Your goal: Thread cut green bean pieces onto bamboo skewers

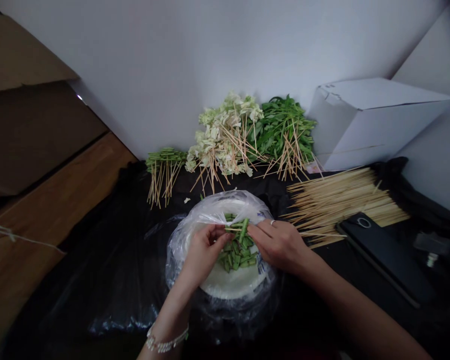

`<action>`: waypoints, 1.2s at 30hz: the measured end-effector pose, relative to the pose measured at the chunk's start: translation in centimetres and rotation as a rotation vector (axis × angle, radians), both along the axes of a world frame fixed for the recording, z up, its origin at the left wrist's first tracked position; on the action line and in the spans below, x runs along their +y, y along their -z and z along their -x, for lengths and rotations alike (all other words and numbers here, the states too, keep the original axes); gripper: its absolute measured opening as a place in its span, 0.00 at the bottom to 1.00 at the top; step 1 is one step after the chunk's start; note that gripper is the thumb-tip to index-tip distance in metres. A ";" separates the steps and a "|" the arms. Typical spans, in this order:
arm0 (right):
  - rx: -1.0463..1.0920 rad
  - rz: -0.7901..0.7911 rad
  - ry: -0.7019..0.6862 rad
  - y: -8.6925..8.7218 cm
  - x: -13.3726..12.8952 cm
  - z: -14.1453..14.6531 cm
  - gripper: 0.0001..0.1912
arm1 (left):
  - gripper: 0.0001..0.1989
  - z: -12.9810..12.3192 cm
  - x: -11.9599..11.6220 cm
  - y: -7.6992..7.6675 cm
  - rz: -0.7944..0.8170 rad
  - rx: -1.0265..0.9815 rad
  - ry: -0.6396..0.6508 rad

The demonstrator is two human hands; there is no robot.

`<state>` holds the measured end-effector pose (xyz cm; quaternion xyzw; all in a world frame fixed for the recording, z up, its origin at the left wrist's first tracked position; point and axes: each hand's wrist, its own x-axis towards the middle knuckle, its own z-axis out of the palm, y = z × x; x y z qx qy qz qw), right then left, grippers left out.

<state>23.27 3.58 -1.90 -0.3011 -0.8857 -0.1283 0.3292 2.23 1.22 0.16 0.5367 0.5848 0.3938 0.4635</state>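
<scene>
Close together, left hand angled inward, pinching thin sticks; right hand opposite, fingertips gripping bean piece; bowl beneath.

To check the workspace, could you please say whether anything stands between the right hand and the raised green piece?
Nothing visible does: the right hand is right at the raised green piece, above the bowl.

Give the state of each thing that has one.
Left hand: pinching thin pale wooden skewer
Right hand: grip unclear
Cut green vegetable pieces: mostly loose
Clear plastic bag: open, crumpled
Pale green leaves: skewered, piled
Dark green leaves: skewered, piled
Short green stalks: skewered
Straight pale wooden skewers: bare, spread
Flat dark phone: face down
White cardboard box: apparently closed
</scene>
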 end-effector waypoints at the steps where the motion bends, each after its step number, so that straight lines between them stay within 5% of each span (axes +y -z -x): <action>1: 0.001 -0.001 0.001 0.0 0.0 0.0 0.10 | 0.08 -0.1 -0.1 -0.1 0.055 -0.117 0.010; 5: -0.002 0.008 0.002 -0.1 0.0 0.0 0.10 | 0.14 0.1 -0.9 -0.6 0.238 -0.473 0.020; 9: 0.002 0.000 0.001 -0.1 0.0 0.0 0.11 | 0.20 0.4 -1.3 -0.9 0.346 -0.617 0.007; 20: -0.021 0.017 -0.008 0.0 0.0 0.0 0.10 | 0.14 0.8 -0.7 0.6 0.148 -0.458 -0.082; 36: -0.034 -0.002 -0.020 0.4 0.0 0.1 0.11 | 0.14 0.3 -0.6 0.1 0.081 -0.326 -0.142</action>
